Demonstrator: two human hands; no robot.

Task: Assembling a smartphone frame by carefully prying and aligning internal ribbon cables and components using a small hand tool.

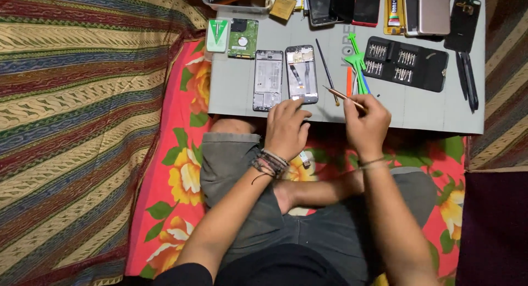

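Along the upper edge of the frame a grey work mat carries a bare hard drive at upper left, with a green-and-white packet just beside it. Right of centre lies an open black case of screwdriver bits, and green plastic pry tools sit left of it. Black tweezers lie at the far right. Several phones line the top edge, perhaps stacked. A red floral cloth spreads below, striped fabric at left

Head view, steeply down over lap
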